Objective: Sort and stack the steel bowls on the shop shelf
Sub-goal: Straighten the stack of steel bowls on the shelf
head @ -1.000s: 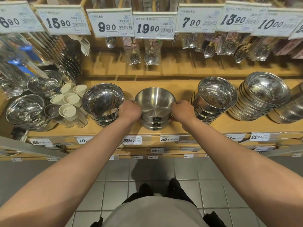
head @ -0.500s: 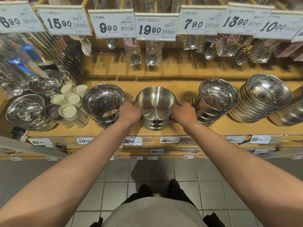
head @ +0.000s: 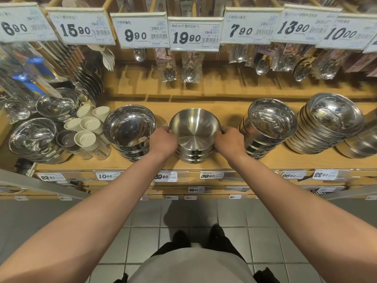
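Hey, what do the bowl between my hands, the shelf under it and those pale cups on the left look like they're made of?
Bowl: steel by the look, brushed satin finish, showing soft radial streaks rather than mirror reflections.
Shelf: looks like wood or a wood-look laminate, warm yellow-tan and matte; which one is unclear.
Cups: probably plastic or ceramic, cream and matte, without glare.

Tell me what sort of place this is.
Most likely a shop's kitchenware aisle: white printed price tags hang above packaged steel spoons, and stacked shiny steel bowls fill the wooden shelf.

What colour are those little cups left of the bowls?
The cups are mostly cream white, with one grey-brown. The head view shows them, beside the shiny bowl stack.
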`<control>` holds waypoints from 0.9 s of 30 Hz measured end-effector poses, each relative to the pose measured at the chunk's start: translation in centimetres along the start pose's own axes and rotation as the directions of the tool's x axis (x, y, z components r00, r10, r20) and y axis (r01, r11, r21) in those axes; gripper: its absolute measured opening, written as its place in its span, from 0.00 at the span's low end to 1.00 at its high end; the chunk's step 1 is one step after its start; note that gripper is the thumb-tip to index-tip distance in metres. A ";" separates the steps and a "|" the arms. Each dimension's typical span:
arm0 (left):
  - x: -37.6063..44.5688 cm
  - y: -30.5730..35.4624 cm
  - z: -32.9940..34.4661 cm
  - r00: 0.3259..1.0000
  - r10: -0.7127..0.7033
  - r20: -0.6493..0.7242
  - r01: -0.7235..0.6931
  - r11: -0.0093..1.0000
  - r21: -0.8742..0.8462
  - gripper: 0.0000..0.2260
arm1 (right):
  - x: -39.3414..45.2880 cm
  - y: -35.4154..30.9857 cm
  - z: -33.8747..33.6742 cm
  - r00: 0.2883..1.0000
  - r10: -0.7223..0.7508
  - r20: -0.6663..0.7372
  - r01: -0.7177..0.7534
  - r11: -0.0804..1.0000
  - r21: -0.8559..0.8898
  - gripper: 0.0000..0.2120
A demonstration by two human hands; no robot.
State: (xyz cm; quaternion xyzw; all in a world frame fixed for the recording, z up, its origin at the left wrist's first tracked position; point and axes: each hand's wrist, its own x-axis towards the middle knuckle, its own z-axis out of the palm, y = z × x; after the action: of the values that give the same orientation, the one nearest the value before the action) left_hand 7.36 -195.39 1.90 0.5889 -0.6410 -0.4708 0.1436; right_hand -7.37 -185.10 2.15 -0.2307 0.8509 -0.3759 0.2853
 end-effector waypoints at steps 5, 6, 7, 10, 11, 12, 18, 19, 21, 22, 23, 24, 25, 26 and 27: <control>-0.3 0.3 0.0 1.000 0.011 -0.019 -0.010 1.000 0.022 0.14 | 0.0 0.0 -0.1 1.000 -0.015 -0.006 0.015 1.000 0.009 0.14; -0.3 0.3 -0.1 1.000 0.007 -0.016 -0.006 1.000 0.020 0.14 | 0.0 -0.1 -0.1 1.000 -0.013 0.000 0.013 1.000 0.009 0.14; -0.3 0.4 -0.1 1.000 0.002 -0.011 -0.002 1.000 0.014 0.14 | 0.1 0.0 -0.1 1.000 -0.014 0.004 0.014 1.000 0.007 0.14; -0.3 0.4 -0.2 1.000 -0.011 0.015 0.011 1.000 -0.012 0.14 | -0.1 -0.1 -0.2 1.000 -0.009 0.014 0.009 1.000 -0.004 0.14; -0.4 0.4 -0.3 1.000 -0.013 0.022 0.013 1.000 -0.019 0.14 | 0.0 -0.1 -0.2 1.000 -0.008 0.013 0.008 1.000 -0.002 0.14; -0.4 0.4 -0.4 0.999 -0.015 0.029 0.016 1.000 -0.024 0.14 | -0.1 -0.2 -0.3 1.000 -0.002 0.015 0.002 1.000 0.000 0.14; -1.2 0.5 -0.9 0.997 -0.031 0.071 0.035 0.998 -0.058 0.14 | -0.6 -0.4 -0.7 0.998 0.041 0.042 -0.041 0.999 0.009 0.14; -1.4 0.5 -1.0 0.997 -0.027 0.077 0.032 0.998 -0.057 0.14 | -0.8 -0.4 -0.8 0.998 0.049 0.047 -0.049 0.999 0.008 0.14; -2.1 0.4 -1.3 0.996 -0.018 0.089 0.023 0.998 -0.052 0.15 | -1.6 -0.7 -1.2 0.997 0.058 0.059 -0.057 0.998 -0.009 0.13; -2.4 0.3 -1.5 0.996 -0.014 0.092 0.018 0.999 -0.045 0.15 | -2.1 -0.7 -1.4 0.997 0.057 0.060 -0.056 0.998 -0.017 0.17; -2.9 0.2 -1.7 0.996 -0.009 0.094 0.012 0.999 -0.037 0.16 | -2.6 -0.7 -1.7 0.997 0.049 0.053 -0.048 0.998 -0.028 0.21; -3.4 0.1 -1.9 0.995 0.000 0.096 0.003 0.999 -0.033 0.16 | -3.3 -0.7 -1.9 0.998 0.039 0.047 -0.037 0.999 -0.037 0.23; -4.0 -0.1 -2.2 0.995 0.011 0.099 -0.008 0.999 -0.034 0.15 | -3.9 -0.5 -2.1 0.999 0.022 0.044 -0.020 0.999 -0.041 0.24; -4.7 -0.4 -2.5 0.994 0.022 0.104 -0.019 0.999 -0.038 0.16 | -4.7 -0.3 -2.4 0.999 0.007 0.052 -0.005 0.999 -0.037 0.25; -5.4 -0.7 -2.8 0.994 0.030 0.109 -0.025 0.999 -0.044 0.17 | -5.4 0.0 -2.6 0.998 -0.011 0.057 0.013 1.000 -0.022 0.24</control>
State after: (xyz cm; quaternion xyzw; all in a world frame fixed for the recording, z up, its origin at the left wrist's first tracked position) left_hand 11.28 -191.74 4.84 0.5502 -0.6458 -0.5139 0.1271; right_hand -5.20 -180.50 5.27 -0.2495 0.8453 -0.3615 0.3043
